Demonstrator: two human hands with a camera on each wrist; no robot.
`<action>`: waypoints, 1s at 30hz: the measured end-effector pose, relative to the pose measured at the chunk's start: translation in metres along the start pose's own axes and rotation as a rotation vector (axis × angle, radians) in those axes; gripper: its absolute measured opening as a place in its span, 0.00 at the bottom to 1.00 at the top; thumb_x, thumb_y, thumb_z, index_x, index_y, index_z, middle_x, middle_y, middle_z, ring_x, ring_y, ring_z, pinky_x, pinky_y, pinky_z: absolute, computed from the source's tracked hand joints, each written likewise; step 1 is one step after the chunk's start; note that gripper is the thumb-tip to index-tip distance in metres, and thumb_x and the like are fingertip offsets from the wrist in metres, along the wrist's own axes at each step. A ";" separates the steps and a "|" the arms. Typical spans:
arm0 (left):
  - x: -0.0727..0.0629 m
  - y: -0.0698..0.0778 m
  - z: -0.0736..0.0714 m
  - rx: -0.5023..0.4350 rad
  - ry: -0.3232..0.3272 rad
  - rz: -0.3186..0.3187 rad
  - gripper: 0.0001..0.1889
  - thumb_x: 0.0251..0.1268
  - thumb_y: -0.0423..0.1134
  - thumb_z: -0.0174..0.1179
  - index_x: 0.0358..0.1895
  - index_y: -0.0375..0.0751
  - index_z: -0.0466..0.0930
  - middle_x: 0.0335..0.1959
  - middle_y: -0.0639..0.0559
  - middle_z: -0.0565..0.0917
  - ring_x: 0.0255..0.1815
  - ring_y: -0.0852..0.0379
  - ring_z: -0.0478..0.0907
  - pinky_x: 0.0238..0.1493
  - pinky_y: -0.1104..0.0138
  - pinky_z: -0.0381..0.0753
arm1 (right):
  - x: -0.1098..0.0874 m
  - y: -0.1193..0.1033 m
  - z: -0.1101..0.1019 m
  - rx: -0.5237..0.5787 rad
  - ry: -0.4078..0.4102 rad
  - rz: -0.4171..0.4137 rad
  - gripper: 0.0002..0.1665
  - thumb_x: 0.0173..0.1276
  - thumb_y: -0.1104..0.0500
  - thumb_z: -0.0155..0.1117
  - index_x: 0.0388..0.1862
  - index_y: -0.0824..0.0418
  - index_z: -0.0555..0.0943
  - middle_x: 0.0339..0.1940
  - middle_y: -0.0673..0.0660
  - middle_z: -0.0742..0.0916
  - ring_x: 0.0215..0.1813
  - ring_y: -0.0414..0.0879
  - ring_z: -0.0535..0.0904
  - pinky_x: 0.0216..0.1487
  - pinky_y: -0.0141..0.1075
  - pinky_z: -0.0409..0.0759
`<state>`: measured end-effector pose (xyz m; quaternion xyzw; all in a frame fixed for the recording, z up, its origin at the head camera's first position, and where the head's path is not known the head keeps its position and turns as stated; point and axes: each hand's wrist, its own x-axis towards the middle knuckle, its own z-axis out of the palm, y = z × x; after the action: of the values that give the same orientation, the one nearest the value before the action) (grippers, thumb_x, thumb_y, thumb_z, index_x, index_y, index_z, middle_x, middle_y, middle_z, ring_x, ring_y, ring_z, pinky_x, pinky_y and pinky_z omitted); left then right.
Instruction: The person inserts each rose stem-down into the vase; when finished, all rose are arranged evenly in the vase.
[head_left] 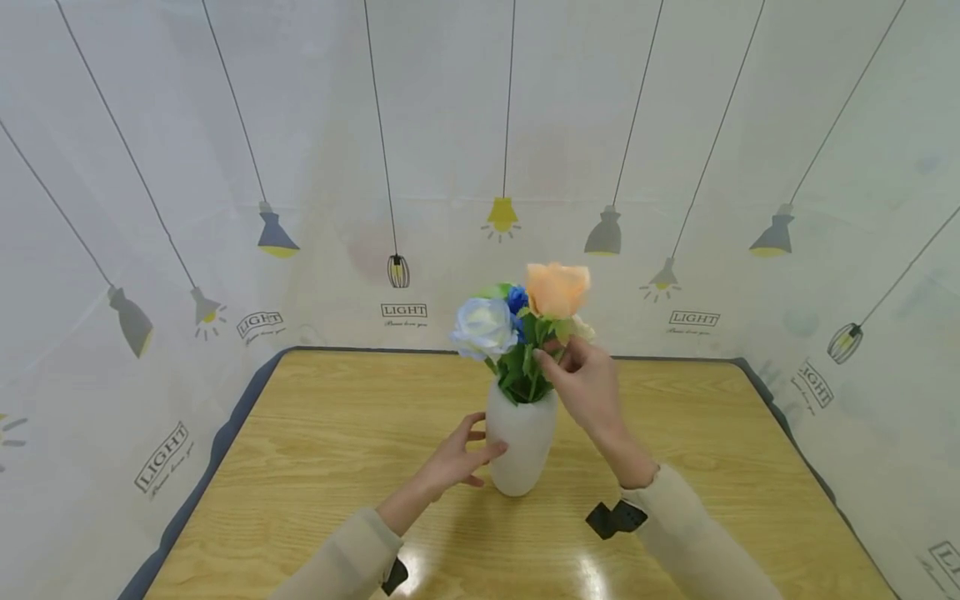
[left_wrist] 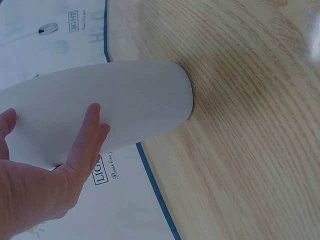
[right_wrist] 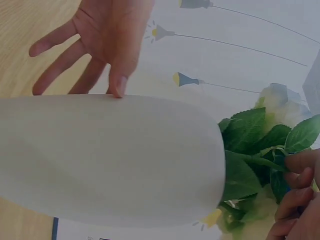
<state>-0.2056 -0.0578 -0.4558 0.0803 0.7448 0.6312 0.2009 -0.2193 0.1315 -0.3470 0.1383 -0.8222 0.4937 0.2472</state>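
A white vase stands upright on the wooden table, holding several artificial flowers with green leaves. My left hand is at the vase's left side, thumb and fingertips against its wall, with the fingers mostly straight and spread. Above the rim, my right hand pinches the green stem of the peach rose between thumb and fingers. To its left are a pale blue rose and a small deep blue flower. A cream flower shows partly behind the right hand.
The wooden table ends in a dark edge at the back and sides. Behind it hangs a pale wall covering printed with lamps and the word LIGHT. Dark wrist devices sit at both beige sleeves.
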 end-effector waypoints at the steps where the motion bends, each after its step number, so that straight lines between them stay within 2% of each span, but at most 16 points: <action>1: 0.000 -0.001 0.000 0.000 0.000 -0.003 0.43 0.54 0.54 0.59 0.67 0.40 0.47 0.60 0.33 0.59 0.51 0.38 0.68 0.32 0.57 0.79 | -0.003 0.003 0.001 -0.004 -0.007 0.013 0.09 0.57 0.58 0.64 0.22 0.63 0.78 0.08 0.51 0.71 0.10 0.41 0.62 0.10 0.31 0.60; 7: 0.002 -0.003 -0.001 -0.003 -0.002 -0.001 0.43 0.54 0.55 0.59 0.67 0.38 0.47 0.59 0.32 0.59 0.51 0.37 0.68 0.32 0.57 0.79 | -0.019 0.015 0.009 0.019 -0.027 0.034 0.13 0.57 0.60 0.64 0.17 0.61 0.73 0.07 0.50 0.70 0.10 0.41 0.62 0.09 0.32 0.60; 15: 0.003 -0.003 -0.001 0.002 0.000 -0.003 0.44 0.53 0.56 0.59 0.67 0.39 0.47 0.60 0.33 0.59 0.50 0.38 0.68 0.32 0.56 0.79 | -0.030 0.026 0.016 0.069 -0.035 0.068 0.04 0.54 0.64 0.65 0.24 0.64 0.80 0.08 0.50 0.71 0.12 0.40 0.63 0.09 0.31 0.60; 23: 0.003 -0.002 -0.001 0.003 0.001 -0.006 0.44 0.54 0.56 0.58 0.67 0.40 0.47 0.60 0.33 0.59 0.50 0.38 0.69 0.32 0.57 0.79 | -0.033 0.028 0.018 0.090 -0.063 0.128 0.05 0.56 0.62 0.64 0.26 0.65 0.81 0.09 0.51 0.72 0.12 0.41 0.63 0.10 0.30 0.60; 30: 0.002 -0.001 -0.001 0.004 0.002 -0.008 0.44 0.54 0.56 0.58 0.67 0.40 0.47 0.60 0.33 0.59 0.50 0.39 0.69 0.32 0.57 0.79 | -0.034 0.002 0.006 0.119 -0.106 0.166 0.05 0.57 0.65 0.63 0.27 0.67 0.79 0.11 0.54 0.72 0.14 0.39 0.63 0.13 0.29 0.60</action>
<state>-0.2077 -0.0581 -0.4574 0.0770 0.7465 0.6292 0.2025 -0.1930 0.1263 -0.3690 0.1099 -0.8119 0.5526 0.1528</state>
